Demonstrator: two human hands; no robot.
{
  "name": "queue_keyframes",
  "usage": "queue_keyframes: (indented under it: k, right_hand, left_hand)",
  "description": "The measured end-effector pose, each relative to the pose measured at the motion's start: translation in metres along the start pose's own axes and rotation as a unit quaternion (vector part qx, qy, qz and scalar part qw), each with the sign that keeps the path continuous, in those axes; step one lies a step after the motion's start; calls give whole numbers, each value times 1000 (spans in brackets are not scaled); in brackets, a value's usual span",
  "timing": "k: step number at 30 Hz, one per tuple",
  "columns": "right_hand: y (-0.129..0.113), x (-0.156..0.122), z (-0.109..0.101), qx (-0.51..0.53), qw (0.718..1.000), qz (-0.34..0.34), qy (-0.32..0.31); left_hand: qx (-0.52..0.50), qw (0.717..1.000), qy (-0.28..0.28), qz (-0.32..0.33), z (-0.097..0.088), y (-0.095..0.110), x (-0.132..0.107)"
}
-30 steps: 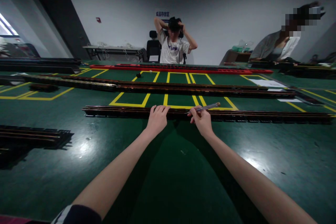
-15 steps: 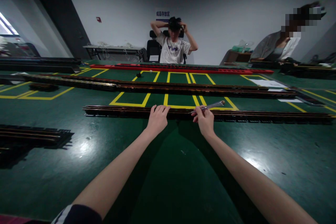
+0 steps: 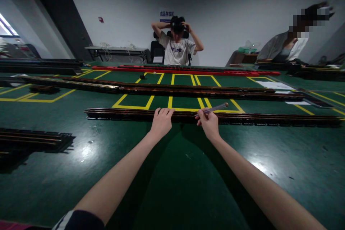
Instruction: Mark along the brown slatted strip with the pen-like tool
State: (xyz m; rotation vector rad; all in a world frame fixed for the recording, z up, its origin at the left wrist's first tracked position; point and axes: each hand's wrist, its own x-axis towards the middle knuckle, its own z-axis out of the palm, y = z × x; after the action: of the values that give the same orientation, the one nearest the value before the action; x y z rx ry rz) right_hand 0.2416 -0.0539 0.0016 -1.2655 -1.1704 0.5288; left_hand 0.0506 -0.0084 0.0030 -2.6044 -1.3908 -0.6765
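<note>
My left hand (image 3: pixel 162 120) touches the long dark strip (image 3: pixel 258 119) lying across the green table (image 3: pixel 107 147), gripping or not I cannot tell, while my right hand (image 3: pixel 209 124) grasps a pen-like tool (image 3: pixel 219 107).

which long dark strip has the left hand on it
The near strip, along the close side of the yellow outlines: the left hand rests on it; no hand touches the farther strip or the left-edge bundle.

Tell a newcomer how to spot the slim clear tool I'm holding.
On the broad green table, find the long, dark, ridged strip under the bare left hand. Over it, the right hand grips a slim, translucent, rodlike tool. Unlike the dark strips around, it looks clear, with a brownish end.
</note>
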Motion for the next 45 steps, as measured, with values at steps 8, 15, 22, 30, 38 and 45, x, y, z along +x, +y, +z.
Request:
queue_keyframes:
  k: [8, 15, 22, 30, 38, 45]
  right_hand:
    - [-6, -1, 1, 22, 999, 20, 18]
    - [-5, -2, 0, 21, 1000, 7, 16]
    - [-2, 0, 1, 19, 1000, -10, -12]
    - [-2, 0, 4, 23, 999, -12, -18]
    - [-3, 0, 3, 13, 998, -15, -55]
    - [-1, 0, 2, 3, 998, -15, -65]
  left_hand:
    - [2, 1000, -8, -5, -1, 1, 0]
    - [-2, 1000, -3, 2, 0, -1, 0]
    - [-2, 1000, -4, 1, -1, -1, 0]
    - [4, 1000, 9, -14, 0, 1, 1]
    - [-2, 995, 41, -89, 1, -2, 1]
    - [-23, 997, 43, -57, -1, -3, 0]
